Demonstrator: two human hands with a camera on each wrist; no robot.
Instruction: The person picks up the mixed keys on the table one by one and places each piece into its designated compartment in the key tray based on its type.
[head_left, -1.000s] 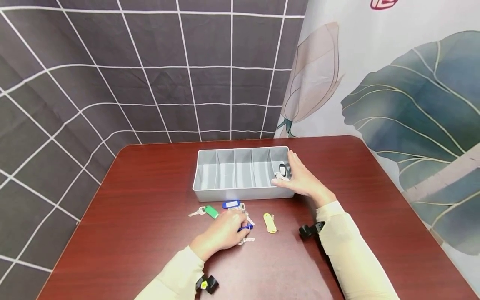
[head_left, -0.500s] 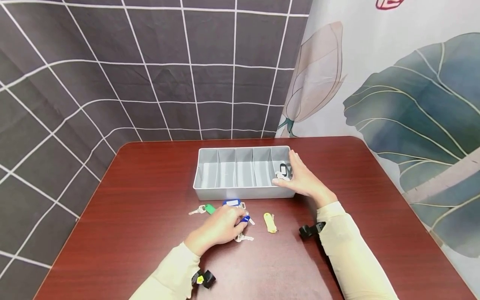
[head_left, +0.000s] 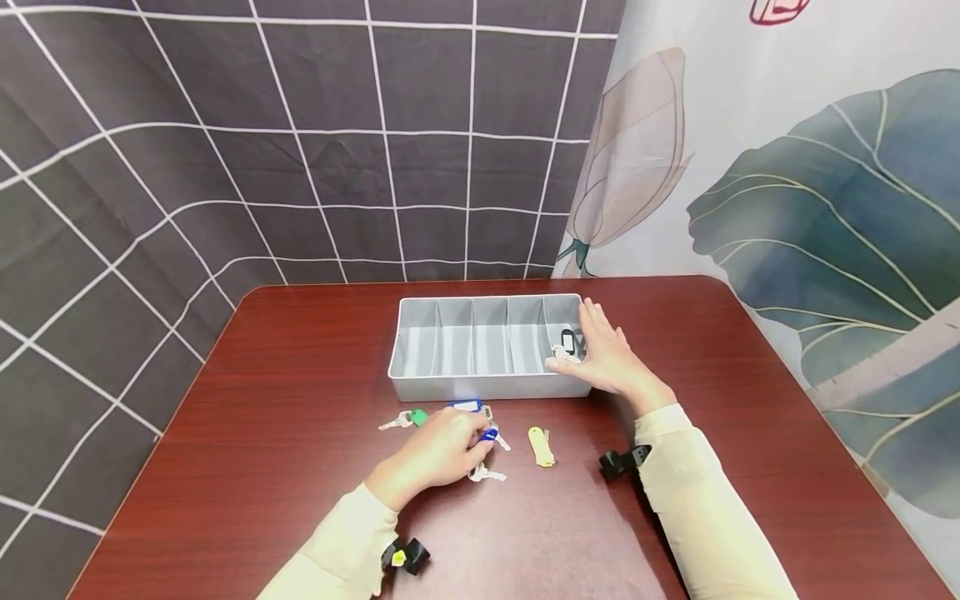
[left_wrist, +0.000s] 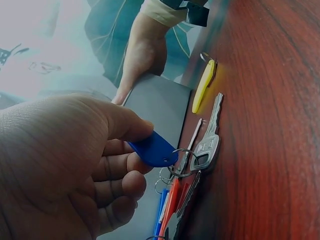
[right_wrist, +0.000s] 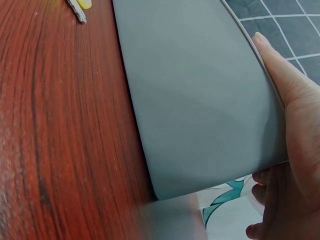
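My left hand (head_left: 438, 450) pinches a blue key tag (left_wrist: 154, 150) between thumb and forefinger. A silver key (left_wrist: 206, 150) hangs from its split ring, close over the table. Below lie a red tag (left_wrist: 171, 202) and another blue tag (head_left: 467, 406), with keys around them. My right hand (head_left: 603, 357) rests at the right end of a grey divided tray (head_left: 487, 387), fingers straight along that end and thumb over the front rim. In the tray's rightmost compartment sits a black key tag (head_left: 567, 340) with keys, partly hidden by the right hand.
A yellow key tag (head_left: 541, 447) lies on the table right of the left hand. A green tag (head_left: 418, 417), partly behind that hand, lies to its left with a key (head_left: 396, 421). Dark checked cloth (head_left: 337, 167) hangs behind the reddish table (head_left: 285, 400).
My left hand has shifted slightly left with the blue key tag pinched in it, and now covers more of the green tag. The right hand stays at the tray.
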